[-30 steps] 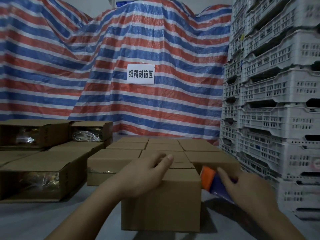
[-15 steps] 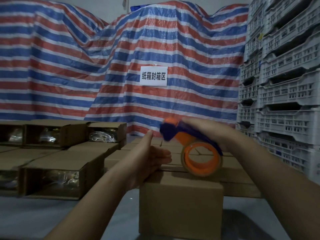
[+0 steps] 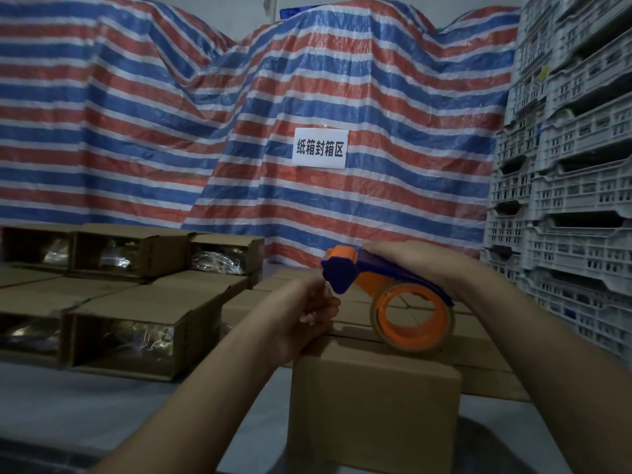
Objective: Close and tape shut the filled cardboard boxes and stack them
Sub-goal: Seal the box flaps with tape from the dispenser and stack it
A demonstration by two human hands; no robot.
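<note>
A closed cardboard box (image 3: 372,408) stands right in front of me. Over its top my right hand (image 3: 413,261) grips the blue handle of an orange and blue tape dispenser (image 3: 393,295), whose tape roll rests near the box's far edge. My left hand (image 3: 307,309) is curled just under the dispenser's blue nose and pinches the end of the clear tape there. Behind the box lies a row of closed cardboard boxes (image 3: 478,357).
Open-sided filled boxes (image 3: 136,333) stand in rows at the left, with plastic-wrapped goods showing. Stacked grey plastic crates (image 3: 567,186) wall off the right. A striped tarpaulin (image 3: 239,131) with a white sign (image 3: 319,148) hangs behind. Grey floor (image 3: 102,412) lies at lower left.
My right hand brought the tape dispenser from beside the box up over its top. My left hand left the box lid and closed its fingers on the tape end under the dispenser's nose.
</note>
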